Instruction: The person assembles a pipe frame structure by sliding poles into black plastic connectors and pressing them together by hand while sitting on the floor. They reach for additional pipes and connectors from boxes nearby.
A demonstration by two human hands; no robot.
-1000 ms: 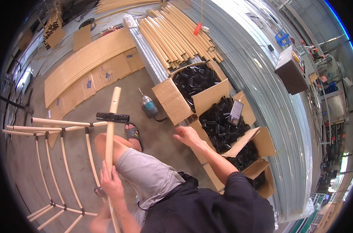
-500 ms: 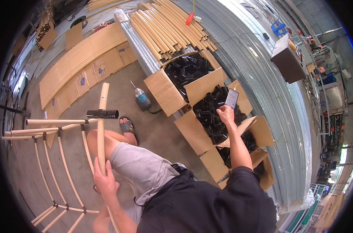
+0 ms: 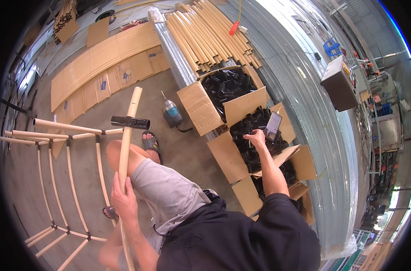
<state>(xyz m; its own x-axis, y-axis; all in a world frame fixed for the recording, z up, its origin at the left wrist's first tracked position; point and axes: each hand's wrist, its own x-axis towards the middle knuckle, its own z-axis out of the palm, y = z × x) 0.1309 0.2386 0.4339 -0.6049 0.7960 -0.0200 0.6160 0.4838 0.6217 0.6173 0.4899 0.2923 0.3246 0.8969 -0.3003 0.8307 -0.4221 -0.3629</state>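
Observation:
My left hand (image 3: 125, 198) is wrapped round a long beige pipe (image 3: 125, 158) that slants up past my knee. Near the pipe's upper end sits a black pipe joint (image 3: 130, 122), crosswise on it. My right hand (image 3: 257, 138) reaches into an open cardboard box (image 3: 227, 156) full of black pipe joints (image 3: 250, 153). Its fingers are drawn together at the joints; whatever they hold, if anything, cannot be made out. Just right of that hand, a phone (image 3: 273, 125) with a lit screen lies on the joints, a cable at its top.
A frame of beige pipes and black joints (image 3: 70, 158) stands at left. A teal power drill (image 3: 171, 112) is on the floor. Another box of joints (image 3: 198, 108) stands farther off, before stacked beige pipes (image 3: 205, 36). Wrapped metal lengths (image 3: 323, 158) run along the right.
My right hand has moved left, away from the phone and over the joints, its fingers drawn together. The view has shifted slightly. My left hand keeps its hold on the pipe.

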